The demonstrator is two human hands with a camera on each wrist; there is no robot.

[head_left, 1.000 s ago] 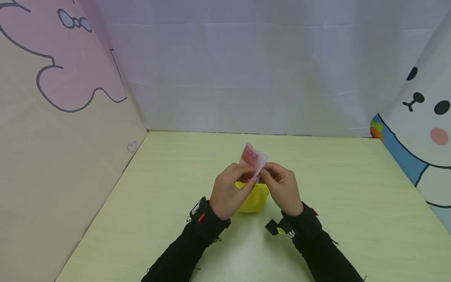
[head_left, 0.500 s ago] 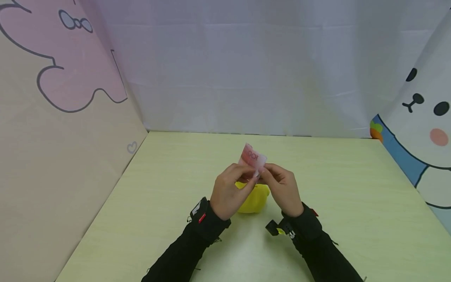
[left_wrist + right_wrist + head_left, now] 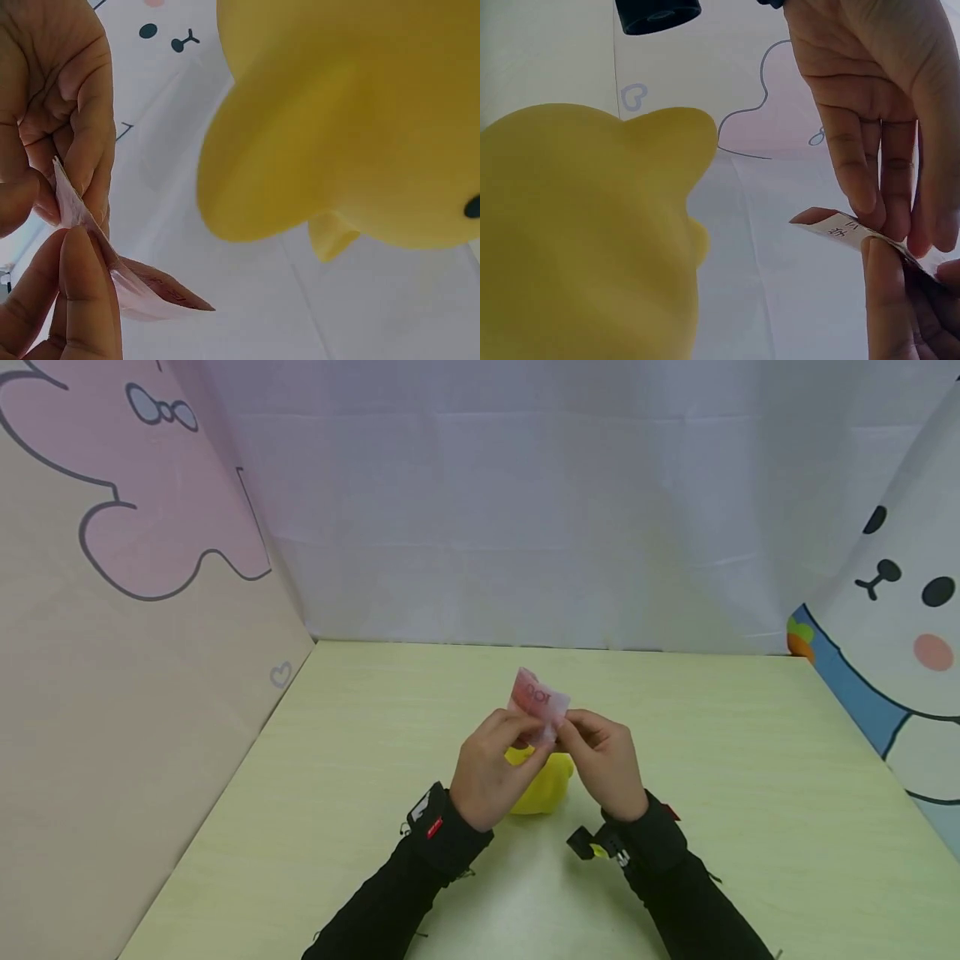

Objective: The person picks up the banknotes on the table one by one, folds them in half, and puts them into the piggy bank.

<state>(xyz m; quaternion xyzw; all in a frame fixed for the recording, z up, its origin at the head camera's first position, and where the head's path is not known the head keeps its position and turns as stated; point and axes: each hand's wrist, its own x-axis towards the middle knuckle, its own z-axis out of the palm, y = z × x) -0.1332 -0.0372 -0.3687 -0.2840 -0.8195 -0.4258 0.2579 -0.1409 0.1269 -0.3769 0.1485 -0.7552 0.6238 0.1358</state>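
Observation:
A folded pink banknote (image 3: 542, 700) printed with 100 is held up between both hands over the table. My left hand (image 3: 483, 772) pinches its lower left part between thumb and fingers. At the note's lower right edge, my right hand (image 3: 607, 768) pinches it with thumb and forefinger. In the left wrist view the banknote (image 3: 146, 289) shows a crease, with one part bent away from the other. Just below the hands stands a smooth yellow rounded figure (image 3: 542, 789), partly hidden by the left hand. The left wrist view shows an ear-like flap and a black eye on the figure (image 3: 375, 127).
The pale wooden table (image 3: 360, 727) spreads out around the figure. A white curtain (image 3: 487, 527) closes off its back edge. Panels with cartoon drawings flank it, a beige and pink panel (image 3: 150, 677) on the left and a bear-like one (image 3: 892, 627) on the right.
The left hand has shifted very slightly to the right, and the banknote's angle has altered a little between the fingers. The right hand and the yellow figure have hardly moved.

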